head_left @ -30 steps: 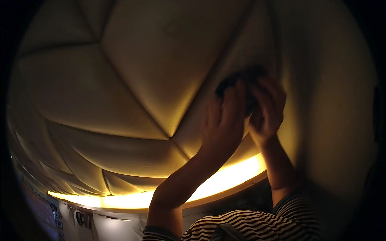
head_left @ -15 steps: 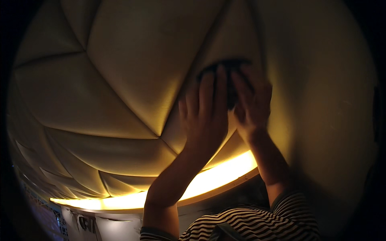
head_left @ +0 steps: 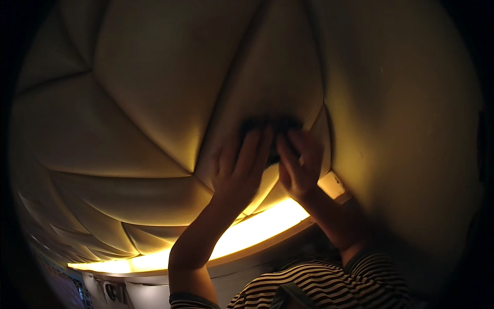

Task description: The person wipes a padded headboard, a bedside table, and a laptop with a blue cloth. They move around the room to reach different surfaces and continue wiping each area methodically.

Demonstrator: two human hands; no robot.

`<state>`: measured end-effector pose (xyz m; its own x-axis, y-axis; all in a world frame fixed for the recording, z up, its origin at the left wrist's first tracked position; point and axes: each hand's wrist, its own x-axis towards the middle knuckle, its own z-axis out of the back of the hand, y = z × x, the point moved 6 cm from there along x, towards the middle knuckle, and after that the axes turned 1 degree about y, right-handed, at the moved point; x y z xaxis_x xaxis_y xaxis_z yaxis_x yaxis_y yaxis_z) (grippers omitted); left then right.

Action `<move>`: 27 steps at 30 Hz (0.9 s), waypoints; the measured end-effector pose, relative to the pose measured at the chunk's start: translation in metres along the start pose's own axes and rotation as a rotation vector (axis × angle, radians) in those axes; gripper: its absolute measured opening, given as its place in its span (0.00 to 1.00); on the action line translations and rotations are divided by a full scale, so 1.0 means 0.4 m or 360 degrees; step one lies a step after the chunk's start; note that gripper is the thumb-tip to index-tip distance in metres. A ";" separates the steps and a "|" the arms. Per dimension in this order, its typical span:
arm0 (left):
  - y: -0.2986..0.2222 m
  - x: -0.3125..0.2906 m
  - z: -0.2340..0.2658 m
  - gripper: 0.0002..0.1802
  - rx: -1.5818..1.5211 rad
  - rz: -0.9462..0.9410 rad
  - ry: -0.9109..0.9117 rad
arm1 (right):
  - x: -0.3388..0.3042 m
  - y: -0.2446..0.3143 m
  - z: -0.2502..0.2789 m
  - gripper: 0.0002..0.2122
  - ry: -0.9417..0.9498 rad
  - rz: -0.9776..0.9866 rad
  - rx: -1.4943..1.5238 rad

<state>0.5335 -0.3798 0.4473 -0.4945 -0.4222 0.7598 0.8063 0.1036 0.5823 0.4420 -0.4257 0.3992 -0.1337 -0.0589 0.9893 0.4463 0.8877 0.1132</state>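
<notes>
Dark pad (head_left: 272, 154) | on padded panel (head_left: 272, 67), lower than 0.5 s ago, so rubbing contact now sits nearer light strip (head_left: 257, 229) | 2 hands on it: left hand (head_left: 236, 172) fingers parted, right hand (head_left: 302, 172) fingers bent | blurred, cannot tell if pinching

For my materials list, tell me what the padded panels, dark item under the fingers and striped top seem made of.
Padded panels: possibly leather or vinyl, satin; faint sheen, smooth puffy look.
Dark item: perhaps cloth, finish unclear; blurred, without visible shine.
Striped top: probably fabric, matte; soft drape, no gloss.
</notes>
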 end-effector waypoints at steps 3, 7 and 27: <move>-0.002 -0.122 0.022 0.17 -0.0027 -0.0047 0.0017 | -0.100 0.060 -0.003 0.18 0.0209 -0.0018 0.0090; -0.012 -0.260 0.031 0.16 -0.0036 -0.0113 0.0135 | -0.218 0.114 -0.023 0.17 0.0441 0.0007 0.0243; -0.069 0.082 -0.026 0.20 0.0060 0.0053 -0.0116 | -0.005 -0.084 0.020 0.16 -0.0182 -0.0278 0.0080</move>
<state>0.4986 -0.4059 0.4531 -0.4909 -0.3514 0.7972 0.8106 0.1512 0.5657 0.4203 -0.4518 0.3926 -0.3058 -0.1642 0.9378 0.3630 0.8905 0.2743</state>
